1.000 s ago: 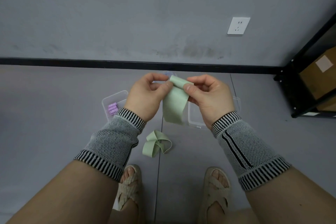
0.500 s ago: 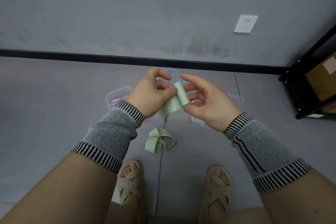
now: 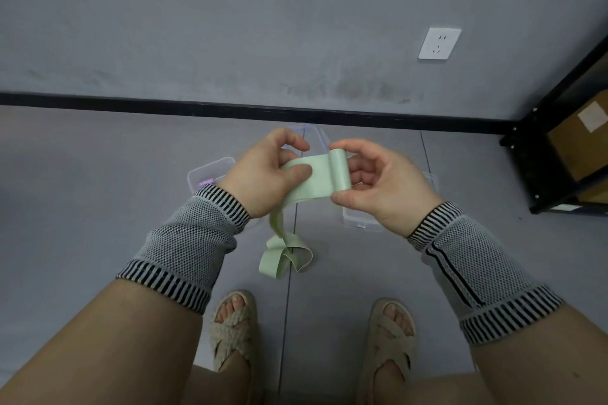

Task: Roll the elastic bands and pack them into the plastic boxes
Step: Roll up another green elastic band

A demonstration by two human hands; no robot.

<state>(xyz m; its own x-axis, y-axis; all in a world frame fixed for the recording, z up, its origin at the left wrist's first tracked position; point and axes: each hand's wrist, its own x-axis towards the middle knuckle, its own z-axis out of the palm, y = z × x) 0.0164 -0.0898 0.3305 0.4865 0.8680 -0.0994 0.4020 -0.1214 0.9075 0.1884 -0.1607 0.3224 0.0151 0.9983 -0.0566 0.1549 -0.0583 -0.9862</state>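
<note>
- Two sandalled feet (image 3: 232,325) stand on the grey floor (image 3: 82,223) at the near edge of the view, with both forearms, in knitted sleeves, reaching forward above them.
- Just beyond the feet a second pale green band (image 3: 284,255) lies on the floor in a loose, unrolled loop, so my judgement is that at least one more band waits after this one.
- Held up between the hands is the green elastic band (image 3: 312,179): its right end is wound into a small roll (image 3: 339,169), a flat stretch runs leftward, and the free tail hangs down toward the floor.
- Rolling looks to be the step in hand, and only begun, since most of the band is not yet wound.
- The left hand (image 3: 266,174) pinches the flat stretch, thumb pressed on top and fingers curled behind.
- The right hand (image 3: 378,184) grips the roll, thumb under its lower end and curled fingers at its upper end.
- Next, I judge, the right fingers must turn the roll leftward while the left feeds the band flat and taut, or the coil will go slack.
- Farther off, clear plastic boxes (image 3: 210,174) sit on the floor behind the hands, partly hidden; the left one holds something purple.
</note>
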